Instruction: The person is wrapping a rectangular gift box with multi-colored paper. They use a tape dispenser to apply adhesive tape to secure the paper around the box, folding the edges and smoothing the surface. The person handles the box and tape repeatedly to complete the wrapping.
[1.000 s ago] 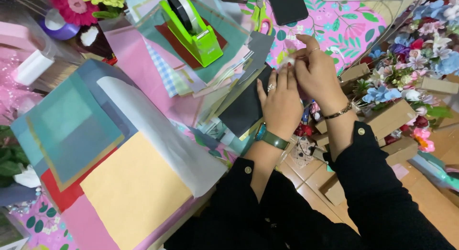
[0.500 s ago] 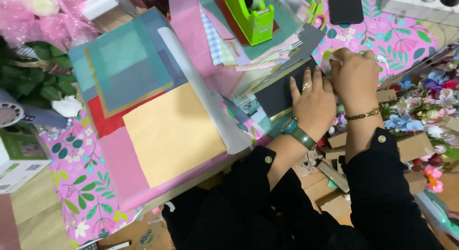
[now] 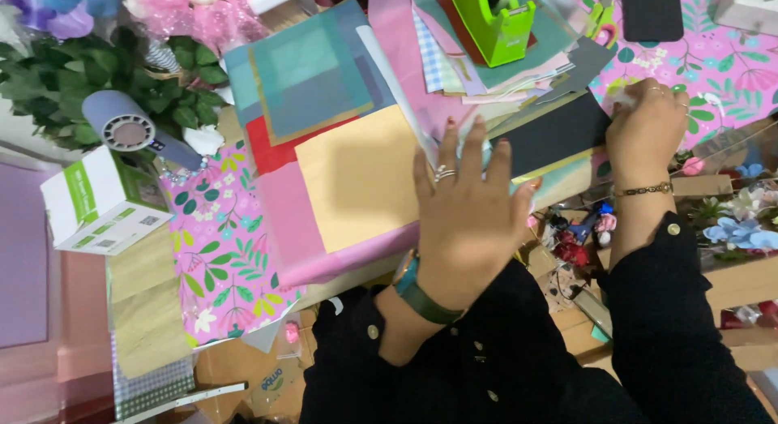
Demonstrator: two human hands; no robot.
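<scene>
Far left: white-green box by a grey roll, leaves behind; not in play. Mid-table: stack of paper sheets, tan sheet on top w/ red sheet and pink sheet under it, edges fanned. L hand lay flat, fingers spread and released, palm down across the tan sheet's right edge, gripping nothing. Further right, dark sheet lay tilted on the stack, below the green tape dispenser. R hand sat at its right end, fingers curled, pinching something small and pale at the corner; what exactly, couldn't tell. Judged the dark sheet light, thin, semi-stiff card: slides easily over the others, creases if bent. Best taken at a corner or edge, other palm pinning the stack.
</scene>
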